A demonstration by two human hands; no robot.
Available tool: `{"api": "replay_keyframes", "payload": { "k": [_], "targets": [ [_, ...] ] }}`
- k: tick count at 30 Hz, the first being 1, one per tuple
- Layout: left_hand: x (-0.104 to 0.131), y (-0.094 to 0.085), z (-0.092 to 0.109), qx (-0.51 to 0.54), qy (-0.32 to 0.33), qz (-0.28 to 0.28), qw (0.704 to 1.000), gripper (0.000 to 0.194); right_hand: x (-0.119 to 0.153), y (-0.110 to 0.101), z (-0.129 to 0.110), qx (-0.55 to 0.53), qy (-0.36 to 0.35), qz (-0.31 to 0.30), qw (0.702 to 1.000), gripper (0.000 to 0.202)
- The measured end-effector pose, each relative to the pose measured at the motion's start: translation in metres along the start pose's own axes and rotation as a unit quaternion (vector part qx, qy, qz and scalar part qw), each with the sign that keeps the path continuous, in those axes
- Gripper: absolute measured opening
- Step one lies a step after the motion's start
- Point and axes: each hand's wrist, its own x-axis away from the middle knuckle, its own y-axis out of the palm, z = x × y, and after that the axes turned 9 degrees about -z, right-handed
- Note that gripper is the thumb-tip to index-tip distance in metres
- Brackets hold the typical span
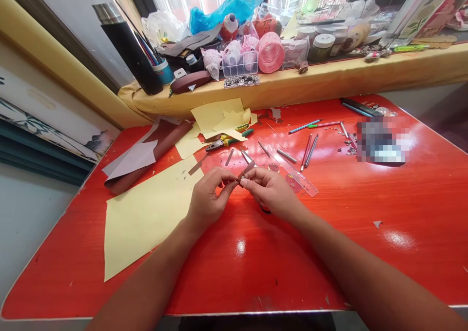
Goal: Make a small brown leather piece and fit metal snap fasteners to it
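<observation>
My left hand [210, 194] and my right hand [272, 189] meet above the middle of the red table, thumbs and fingertips pinched together. Between them is a narrow brown strip [249, 167], leather-like, its upper end sticking out past my right fingers. A small shiny metal ring or fastener [242, 178] shows at the fingertips; its exact kind is too small to tell. Both hands are closed on the strip. Partly hidden behind my right hand lies a pair of scissors [248, 156], blades pointing away, with a dark handle loop below the hand.
Yellow paper [146, 219] and a brown roll of material [168, 148] lie left. Pliers [219, 143], a clear ruler [303, 180], pens [310, 150] and several scraps spread beyond my hands. A black flask [127, 53] stands on the crowded sill [310, 80].
</observation>
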Motion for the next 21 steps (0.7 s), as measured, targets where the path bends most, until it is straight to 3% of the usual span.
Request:
{"api": "replay_keyframes", "payload": {
  "k": [10, 21],
  "targets": [
    [0.0013, -0.0002, 0.0002, -0.014, -0.027, -0.002, 1.000, 0.004, -0.0013, -0.0003, 0.0040, 0.016, -0.004, 0.006, 1.000, 0.035],
    [0.0001, -0.0031, 0.0005, -0.044, 0.003, -0.004, 0.999, 0.009, -0.0010, 0.0005, 0.0033, 0.024, -0.006, 0.015, 1.000, 0.033]
  ]
}}
